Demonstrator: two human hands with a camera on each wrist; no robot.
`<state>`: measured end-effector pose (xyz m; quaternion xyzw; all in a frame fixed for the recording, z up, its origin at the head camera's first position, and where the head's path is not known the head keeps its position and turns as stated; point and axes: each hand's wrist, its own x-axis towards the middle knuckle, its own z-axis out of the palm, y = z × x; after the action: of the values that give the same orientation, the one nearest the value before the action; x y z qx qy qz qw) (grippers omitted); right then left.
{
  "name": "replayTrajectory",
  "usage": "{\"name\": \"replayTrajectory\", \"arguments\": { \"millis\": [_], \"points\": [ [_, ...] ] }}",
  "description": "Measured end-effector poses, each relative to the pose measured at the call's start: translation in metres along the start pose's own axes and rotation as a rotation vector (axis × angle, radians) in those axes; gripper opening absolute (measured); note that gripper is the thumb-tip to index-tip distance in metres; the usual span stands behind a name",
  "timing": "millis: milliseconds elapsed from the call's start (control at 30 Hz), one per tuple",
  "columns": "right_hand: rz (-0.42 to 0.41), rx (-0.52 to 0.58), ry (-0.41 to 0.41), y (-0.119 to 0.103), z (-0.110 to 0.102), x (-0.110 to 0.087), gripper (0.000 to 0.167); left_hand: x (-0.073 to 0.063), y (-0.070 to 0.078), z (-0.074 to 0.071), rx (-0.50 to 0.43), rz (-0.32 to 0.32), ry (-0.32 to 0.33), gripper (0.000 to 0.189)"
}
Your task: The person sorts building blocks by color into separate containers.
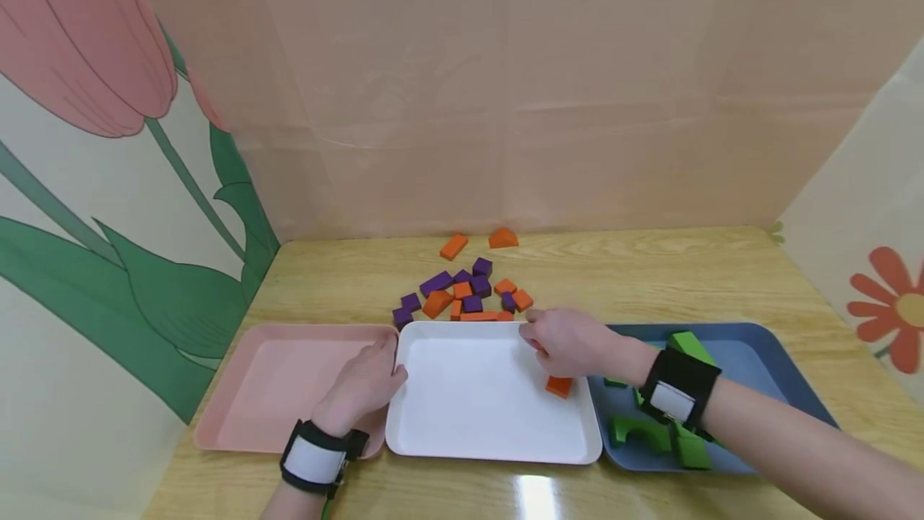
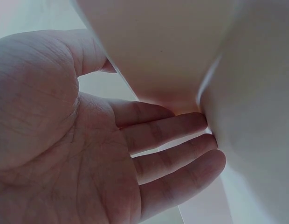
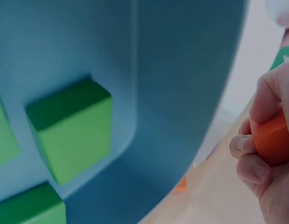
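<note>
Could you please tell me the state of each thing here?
White tray: right way up.
Left hand: fingers straight, at white tray's edge.
Pink tray: partly hidden by left hand.
Right hand: gripping orange block.
Blue tray: holding green blocks.
Purple blocks: scattered on table.
Loose orange blocks: scattered there too.

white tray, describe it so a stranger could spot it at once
On the wooden table, look just in front of the cluster of orange and purple blocks. The white tray sits between the pink tray and the blue tray, set apart from both by its white colour.
</note>
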<state>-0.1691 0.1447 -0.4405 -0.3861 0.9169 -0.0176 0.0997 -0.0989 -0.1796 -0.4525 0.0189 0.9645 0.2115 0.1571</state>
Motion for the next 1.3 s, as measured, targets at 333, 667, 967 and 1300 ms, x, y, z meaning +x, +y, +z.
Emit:
{"name": "replayTrajectory", "arguments": {
  "millis": [333,667,967,1300],
  "points": [
    [-0.1,-0.15,0.018,0.002,0.015,-0.007,0.02,0.001,0.0,0.0,0.005,0.0,-0.002,0.066],
    [0.003,-0.072,0.219,0.013,0.016,-0.02,0.073,0.002,-0.003,0.0,0.023,0.013,-0.002,0.067],
    [0.139,0.032,0.179,0.036,0.012,-0.009,0.095,0.001,-0.002,0.0,0.018,0.004,-0.015,0.066],
    [0.213,0.082,0.149,0.063,0.014,0.023,0.087,0.001,-0.002,0.001,0.025,0.006,-0.012,0.067]
  ]
}}
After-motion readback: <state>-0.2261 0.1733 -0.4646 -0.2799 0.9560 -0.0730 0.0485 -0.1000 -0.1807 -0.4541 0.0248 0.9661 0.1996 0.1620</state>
